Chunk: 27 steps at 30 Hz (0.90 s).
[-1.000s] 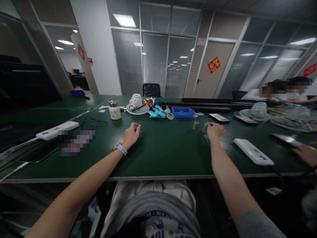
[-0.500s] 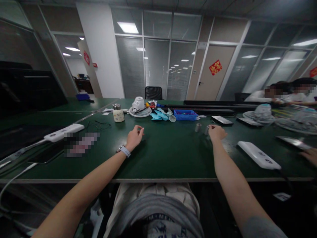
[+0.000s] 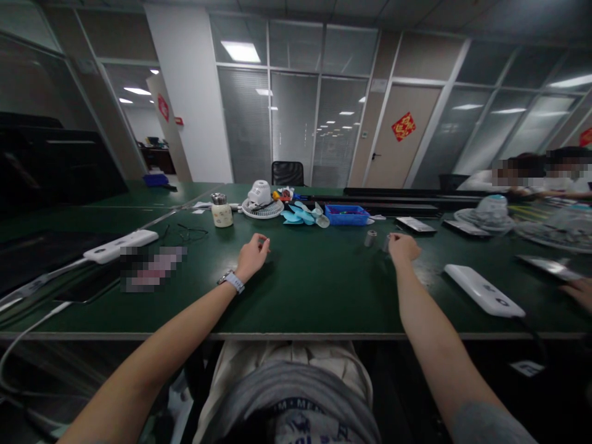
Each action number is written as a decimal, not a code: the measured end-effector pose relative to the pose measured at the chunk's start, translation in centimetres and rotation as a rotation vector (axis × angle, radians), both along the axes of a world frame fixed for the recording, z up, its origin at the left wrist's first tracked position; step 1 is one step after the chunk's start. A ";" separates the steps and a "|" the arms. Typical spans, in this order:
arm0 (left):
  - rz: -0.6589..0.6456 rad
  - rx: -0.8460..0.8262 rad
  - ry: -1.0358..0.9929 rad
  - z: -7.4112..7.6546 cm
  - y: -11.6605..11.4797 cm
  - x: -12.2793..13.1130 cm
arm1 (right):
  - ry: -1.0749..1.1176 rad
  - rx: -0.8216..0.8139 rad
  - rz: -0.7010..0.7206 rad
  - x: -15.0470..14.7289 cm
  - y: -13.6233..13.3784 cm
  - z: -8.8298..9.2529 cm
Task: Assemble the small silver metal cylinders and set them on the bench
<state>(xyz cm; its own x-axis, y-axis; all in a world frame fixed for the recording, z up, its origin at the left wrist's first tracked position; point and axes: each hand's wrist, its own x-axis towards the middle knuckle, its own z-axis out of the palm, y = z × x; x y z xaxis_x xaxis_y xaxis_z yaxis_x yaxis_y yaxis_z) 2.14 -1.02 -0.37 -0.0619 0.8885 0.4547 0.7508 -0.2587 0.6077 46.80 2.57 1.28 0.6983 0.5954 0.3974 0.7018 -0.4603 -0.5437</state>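
Above the left-centre of the green table (image 3: 305,290), my left hand (image 3: 252,256) is closed, thumb and fingers curled together; whatever they hold, if anything, is too small to make out. My right hand (image 3: 405,248), farther right, has its fingertips pinched on a small grey metal cylinder (image 3: 385,243), partly hidden by the fingers. A second grey metal cylinder (image 3: 370,238) stands upright on the table just left of it.
Behind my hands are a cream jar (image 3: 222,214), a white fan part (image 3: 260,196), blue fan blades (image 3: 300,214) and a blue basket (image 3: 348,214). White power strips (image 3: 483,290) lie at both sides. People sit at the far right, one hand (image 3: 580,291) near the edge.
My right hand has shifted very slightly left, staying at the metal cylinder. My left hand keeps nearly the same place and pose.
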 end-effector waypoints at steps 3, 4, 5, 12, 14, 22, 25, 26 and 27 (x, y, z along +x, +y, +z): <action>-0.016 0.005 0.000 0.0 0.0 0.0 | -0.094 0.063 -0.022 -0.4 -0.3 -0.2; -0.020 0.005 0.000 0.1 -0.1 0.1 | -0.165 0.126 -0.021 -0.6 -0.3 -0.2; -0.023 0.001 0.001 0.1 -0.1 0.1 | -0.248 0.197 -0.002 -1.0 -0.3 -0.3; -0.010 -0.012 0.025 0.4 -0.4 0.2 | -0.429 0.194 0.318 -5.1 2.1 -1.4; -0.006 -0.006 0.025 0.4 -0.4 0.2 | -0.369 0.096 0.319 -5.8 2.6 -2.0; -0.055 -0.005 0.001 0.3 -0.3 0.2 | -0.135 -0.041 0.253 -5.5 2.5 -2.1; -0.089 0.008 -0.002 0.1 -0.2 0.1 | -0.146 -0.026 0.409 -7.4 1.8 -1.6; -0.106 0.014 -0.003 0.1 -0.1 0.1 | -0.144 -0.013 0.504 -8.6 1.5 -1.6; -0.125 0.023 -0.006 0.1 -0.2 0.2 | -0.135 0.005 0.608 -10.1 1.1 -1.6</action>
